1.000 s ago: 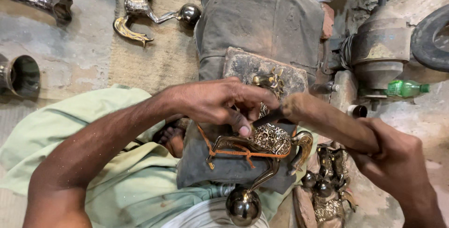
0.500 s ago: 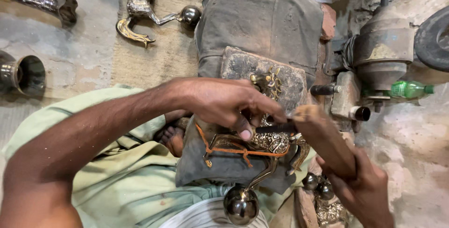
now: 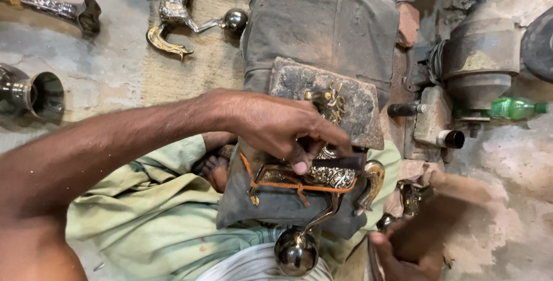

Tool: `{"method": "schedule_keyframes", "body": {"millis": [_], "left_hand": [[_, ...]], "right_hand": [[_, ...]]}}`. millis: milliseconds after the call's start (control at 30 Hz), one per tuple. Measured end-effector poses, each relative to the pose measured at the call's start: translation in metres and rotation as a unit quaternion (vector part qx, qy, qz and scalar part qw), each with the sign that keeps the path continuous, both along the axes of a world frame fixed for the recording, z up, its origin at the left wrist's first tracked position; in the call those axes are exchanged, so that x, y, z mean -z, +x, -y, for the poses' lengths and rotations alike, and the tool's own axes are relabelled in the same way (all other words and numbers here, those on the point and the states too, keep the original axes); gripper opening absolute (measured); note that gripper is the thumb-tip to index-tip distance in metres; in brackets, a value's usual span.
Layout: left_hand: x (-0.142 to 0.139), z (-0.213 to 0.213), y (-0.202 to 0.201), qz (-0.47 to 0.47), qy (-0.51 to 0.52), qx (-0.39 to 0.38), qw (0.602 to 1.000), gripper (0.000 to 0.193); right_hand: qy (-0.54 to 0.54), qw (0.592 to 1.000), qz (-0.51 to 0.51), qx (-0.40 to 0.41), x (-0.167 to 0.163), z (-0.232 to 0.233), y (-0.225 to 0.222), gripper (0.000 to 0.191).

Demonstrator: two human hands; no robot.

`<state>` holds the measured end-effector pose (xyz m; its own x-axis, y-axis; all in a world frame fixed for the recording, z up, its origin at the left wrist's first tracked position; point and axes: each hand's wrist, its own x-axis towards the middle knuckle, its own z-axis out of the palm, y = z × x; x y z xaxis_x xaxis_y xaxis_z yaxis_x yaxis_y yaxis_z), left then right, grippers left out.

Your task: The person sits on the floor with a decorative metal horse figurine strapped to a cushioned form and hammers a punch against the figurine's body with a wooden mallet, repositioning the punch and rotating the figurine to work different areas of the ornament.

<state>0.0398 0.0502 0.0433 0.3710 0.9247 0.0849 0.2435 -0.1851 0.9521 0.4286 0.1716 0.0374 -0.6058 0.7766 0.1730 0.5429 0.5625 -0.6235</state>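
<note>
Left hand [image 3: 282,128] reaching in from the left, grip closed on a dark chisel-like tool [image 3: 340,160], thumb and fingers pinching it, tip pressed down on the ornate brass horse figure [image 3: 314,180]. Figure lying on its side on a dark grey cloth pad [image 3: 276,206] over the lap, tied down with an orange cord [image 3: 288,188], engraved body near the middle, curved legs toward the right, a rod running down to a shiny metal ball [image 3: 295,251] at the near edge. Right hand [image 3: 412,246] low at the near right, blurred, wrapped around a brown wooden mallet-like block [image 3: 455,200]; exact closure of that grip hard to tell. Just beyond the figure, a worn stone block [image 3: 357,105] with a small brass piece [image 3: 328,101] on it. On the floor far left, a silver bird-like figure [image 3: 170,4], a metal cup [image 3: 34,94]. Far right, a green bottle [image 3: 515,108] beside a grimy motor [image 3: 481,56].
</note>
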Motion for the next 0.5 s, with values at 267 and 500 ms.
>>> {"method": "schedule_keyframes", "body": {"millis": [267,500], "left_hand": [[0.004,0.000,0.006,0.028,0.004,-0.022,0.999,0.064],[0.004,0.000,0.002,0.031,0.008,-0.008,0.999,0.065]], "right_hand": [[-0.243,0.929,-0.252,-0.120,-0.020,-0.014,-0.014,0.053],[-0.002,0.995,0.030,-0.100,-0.011,-0.013,-0.004,0.045]]}}
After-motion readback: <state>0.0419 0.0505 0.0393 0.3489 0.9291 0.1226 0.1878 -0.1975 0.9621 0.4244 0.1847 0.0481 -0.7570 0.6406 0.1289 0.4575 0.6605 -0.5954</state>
